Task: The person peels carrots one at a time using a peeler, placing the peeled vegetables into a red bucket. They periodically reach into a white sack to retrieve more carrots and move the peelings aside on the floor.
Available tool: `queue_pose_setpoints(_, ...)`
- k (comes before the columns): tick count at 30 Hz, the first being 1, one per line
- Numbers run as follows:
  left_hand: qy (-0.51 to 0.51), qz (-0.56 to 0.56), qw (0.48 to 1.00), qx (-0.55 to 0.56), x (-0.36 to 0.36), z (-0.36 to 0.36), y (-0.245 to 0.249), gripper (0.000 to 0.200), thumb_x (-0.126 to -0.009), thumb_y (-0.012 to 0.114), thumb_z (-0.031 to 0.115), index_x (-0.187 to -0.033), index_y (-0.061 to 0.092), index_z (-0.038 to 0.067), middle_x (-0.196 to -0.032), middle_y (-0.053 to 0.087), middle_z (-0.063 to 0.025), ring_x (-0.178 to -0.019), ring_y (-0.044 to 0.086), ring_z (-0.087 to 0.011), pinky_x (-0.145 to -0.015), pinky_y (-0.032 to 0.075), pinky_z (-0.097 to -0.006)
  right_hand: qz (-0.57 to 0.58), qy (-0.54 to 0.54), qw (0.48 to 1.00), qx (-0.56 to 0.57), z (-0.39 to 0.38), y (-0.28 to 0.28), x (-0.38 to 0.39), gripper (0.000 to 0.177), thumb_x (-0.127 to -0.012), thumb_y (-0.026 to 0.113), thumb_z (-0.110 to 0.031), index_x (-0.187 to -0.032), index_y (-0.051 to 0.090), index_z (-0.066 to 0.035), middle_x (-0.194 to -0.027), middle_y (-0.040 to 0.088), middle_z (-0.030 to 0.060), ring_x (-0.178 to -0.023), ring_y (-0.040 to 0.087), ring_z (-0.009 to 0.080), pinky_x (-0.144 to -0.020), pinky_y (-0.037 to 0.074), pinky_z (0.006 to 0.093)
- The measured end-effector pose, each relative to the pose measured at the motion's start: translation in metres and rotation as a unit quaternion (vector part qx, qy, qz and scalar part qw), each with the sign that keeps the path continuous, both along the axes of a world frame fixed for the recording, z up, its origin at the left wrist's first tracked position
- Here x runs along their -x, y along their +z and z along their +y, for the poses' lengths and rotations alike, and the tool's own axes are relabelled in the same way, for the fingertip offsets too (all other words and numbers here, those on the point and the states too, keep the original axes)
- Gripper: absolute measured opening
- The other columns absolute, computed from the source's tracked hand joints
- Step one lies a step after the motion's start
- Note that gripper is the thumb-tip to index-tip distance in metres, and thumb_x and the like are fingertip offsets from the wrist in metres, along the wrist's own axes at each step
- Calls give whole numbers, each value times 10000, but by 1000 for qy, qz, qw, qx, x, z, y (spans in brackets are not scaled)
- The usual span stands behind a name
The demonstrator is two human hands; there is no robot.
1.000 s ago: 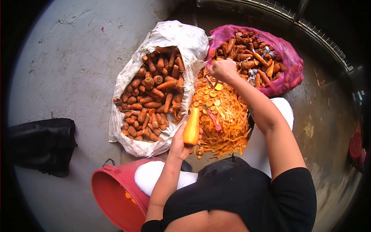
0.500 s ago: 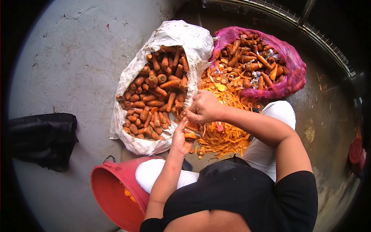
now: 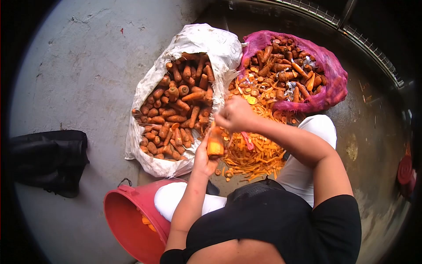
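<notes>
My left hand (image 3: 205,157) is wrapped round a partly peeled carrot (image 3: 215,146), its bright orange cut end pointing towards me. Just above the carrot, my right hand (image 3: 235,115) is closed on a peeler, which is mostly hidden and blurred here. Beneath both hands lies a heap of orange peelings (image 3: 257,158) with small carrot slices among it. A pink-red strip (image 3: 247,140) rests on the peelings. Left of my hands, an open white sack (image 3: 147,94) lies full of unpeeled carrots (image 3: 176,110).
A magenta mesh sack (image 3: 336,83) with more carrots and shiny scraps lies at the far right. By my left leg a red bucket (image 3: 127,193) is tipped, with orange pieces inside. Black cloth (image 3: 50,158) lies at the left. Another red object (image 3: 405,170) stands at the right edge.
My right hand has shifted slightly up and right, away from the carrot. The peeler that crossed the carrot has come off it, and more of the carrot's orange side shows.
</notes>
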State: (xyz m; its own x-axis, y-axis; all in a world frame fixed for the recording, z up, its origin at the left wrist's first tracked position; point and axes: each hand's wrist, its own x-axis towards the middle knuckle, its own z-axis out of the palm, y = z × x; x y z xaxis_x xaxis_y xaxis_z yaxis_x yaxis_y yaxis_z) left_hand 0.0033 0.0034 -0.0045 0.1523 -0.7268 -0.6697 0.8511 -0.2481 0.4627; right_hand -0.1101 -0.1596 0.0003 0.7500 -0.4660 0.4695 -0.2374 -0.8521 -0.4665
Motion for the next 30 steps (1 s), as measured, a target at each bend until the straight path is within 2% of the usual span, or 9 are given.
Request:
queue_pose_setpoints(6, 33, 29, 999, -23, 6, -1, 1, 313, -966, 444, 319, -1116, 551, 65, -977, 622, -92, -818, 621, -214, -746, 541, -366, -75, 62, 995, 13, 26, 14, 2, 352, -787, 577, -246, -454, 596, -135, -435, 498, 50, -410, 452, 209, -550, 387, 348)
queue_pose_setpoints(9, -47, -13, 999, 22, 3, 6, 2, 343, -971, 435, 340, -1139, 543, 62, -922, 612, -100, -745, 618, -203, -655, 544, -340, 11, 0, 999, -32, 4, 5, 0, 365, -796, 563, -251, -451, 595, -133, -437, 494, 62, -388, 425, 225, -573, 414, 329)
queue_pose_setpoints(11, -103, -18, 993, 55, 5, 10, 4, 372, -975, 424, 358, -1164, 533, 57, -883, 599, -102, -696, 610, -196, -596, 537, -320, 126, -133, 968, -170, -36, 8, 4, 408, -834, 515, -296, -473, 607, -130, -444, 511, 58, -389, 455, 209, -598, 444, 319)
queue_pose_setpoints(13, -127, 5, 990, 66, 12, 11, 12, 404, -978, 413, 375, -1195, 521, 52, -848, 583, -102, -652, 598, -189, -546, 523, -299, 252, -204, 944, -64, -80, -24, 14, 430, -875, 436, -329, -580, 648, -100, -506, 583, 53, -422, 503, 181, -641, 477, 359)
queue_pose_setpoints(16, -94, 32, 993, 64, 12, 5, 19, 423, -979, 410, 407, -1186, 517, 54, -835, 588, -100, -678, 602, -192, -579, 529, -297, 267, -234, 934, -51, -78, -25, 22, 418, -888, 406, -314, -660, 666, -81, -569, 617, 76, -443, 536, 183, -689, 496, 364)
queue_pose_setpoints(17, -77, 43, 994, 68, 11, 4, 20, 410, -979, 410, 408, -1167, 523, 62, -837, 596, -100, -676, 605, -191, -594, 531, -298, 278, -200, 927, -154, -73, -25, 14, 442, -885, 420, -329, -610, 661, -81, -534, 603, 80, -453, 558, 206, -711, 499, 375)
queue_pose_setpoints(19, -64, -1, 996, 57, 5, 4, 13, 443, -966, 441, 425, -1181, 524, 47, -852, 605, -104, -747, 627, -209, -659, 548, -313, 192, -155, 947, -204, -38, 6, 3, 479, -885, 432, -353, -544, 647, -95, -474, 564, 77, -449, 562, 215, -693, 497, 364)
queue_pose_setpoints(23, -5, -2, 1000, -4, 7, -2, 14, 414, -956, 465, 406, -1157, 540, 52, -933, 620, -93, -827, 626, -210, -709, 544, -352, -4, -8, 999, -45, 16, 20, 1, 367, -808, 562, -274, -462, 620, -165, -401, 495, 49, -376, 452, 202, -544, 393, 345)
queue_pose_setpoints(30, -10, 21, 1000, 19, 3, 5, -4, 341, -967, 430, 373, -1112, 560, 94, -1016, 627, -54, -883, 612, -198, -730, 523, -386, -68, 75, 995, 9, 43, 22, 6, 325, -757, 616, -232, -448, 565, -146, -432, 492, 28, -479, 492, 217, -530, 368, 350)
